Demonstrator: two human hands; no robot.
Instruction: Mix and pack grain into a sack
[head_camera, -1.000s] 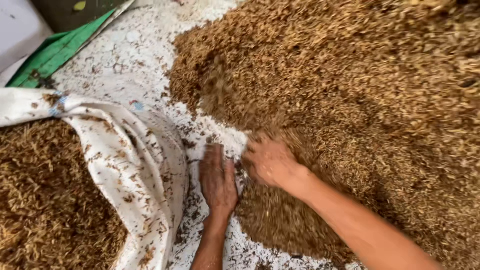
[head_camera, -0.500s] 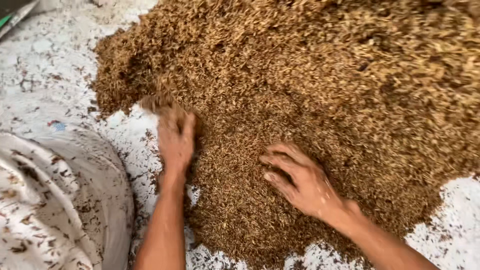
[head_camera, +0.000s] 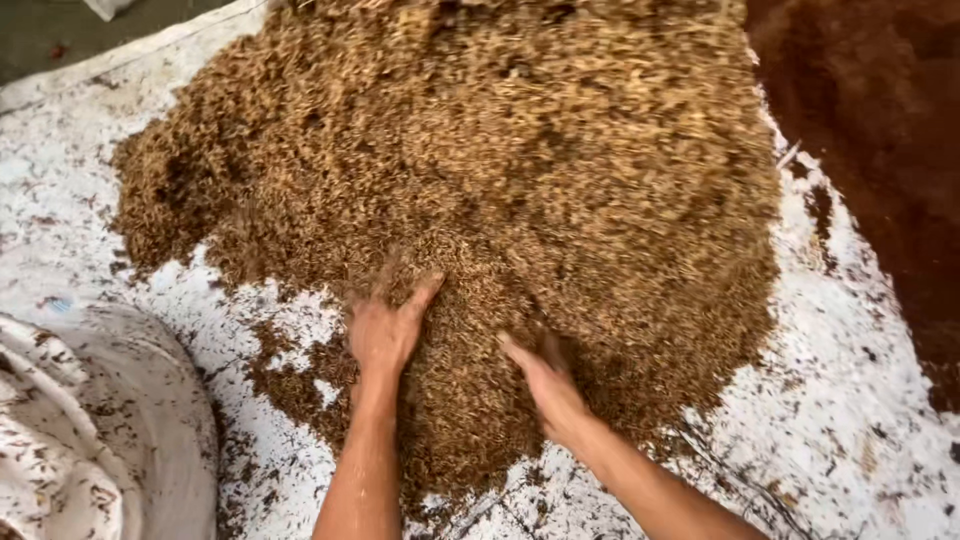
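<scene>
A large heap of brown, husk-like grain (head_camera: 520, 170) is spread over a white woven sheet (head_camera: 860, 440) on the ground, filling most of the upper and middle view, with its near edge reaching down between the two forearms. The left hand (head_camera: 385, 330) is laid flat on the near slope of the heap, fingers spread wide and partly dusted with grain, nothing gripped. The right hand (head_camera: 545, 385) is pressed into the heap just beside it, palm turned inward and fingers extended; the fingertips are blurred and partly buried, so how far they are curled cannot be told. A scooping or raking of the near edge appears to be in hand, and it is judged best done with both palms kept low against the sheet and drawn together, so that little is left scattered behind. Loose grains are strewn thinly over the sheet around the heap. At lower left the rim of a white sack (head_camera: 90, 440) is seen, well apart from the hands, and a dark reddish mass (head_camera: 880, 120) lies at upper right
</scene>
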